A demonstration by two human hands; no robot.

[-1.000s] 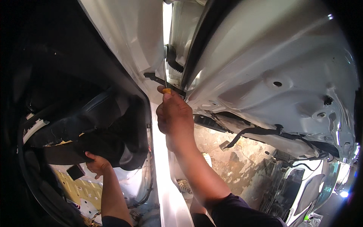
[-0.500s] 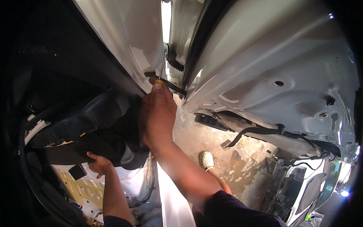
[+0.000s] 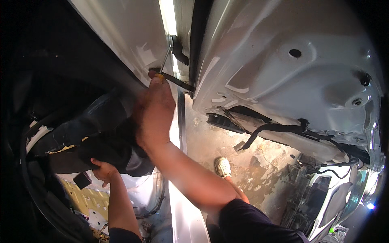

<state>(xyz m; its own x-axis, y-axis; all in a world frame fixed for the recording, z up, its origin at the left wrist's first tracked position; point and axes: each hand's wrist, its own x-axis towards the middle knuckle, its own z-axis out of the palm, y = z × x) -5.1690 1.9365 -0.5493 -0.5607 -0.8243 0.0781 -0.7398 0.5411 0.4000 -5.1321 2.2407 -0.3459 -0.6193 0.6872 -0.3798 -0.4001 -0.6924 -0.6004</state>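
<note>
My right hand [image 3: 156, 109] is closed round a screwdriver [image 3: 165, 59] with a yellow end by the fingers. Its thin metal shaft slants up to the end of a black corrugated wiring boot [image 3: 180, 53], in the gap between the white car body and the open door. Just beside my fingers, a dark door-check strap [image 3: 178, 83] spans that gap. Lower left, my left hand [image 3: 106, 171] grips the lower edge of a black floor carpet [image 3: 71, 160], thumb on top. The fingers beneath it are partly hidden.
The white door [image 3: 263, 69] fills the right side, with a loose black cable [image 3: 263, 129] along its lower edge. A white sill [image 3: 182, 206] runs beneath my right arm. Bare yellow metal [image 3: 87, 198] shows at lower left. Removed panels [image 3: 312, 194] stand at lower right.
The whole view has shifted slightly, so the door and my right hand sit further left and higher. The screwdriver still reaches the boot. My left hand keeps its grip on the carpet.
</note>
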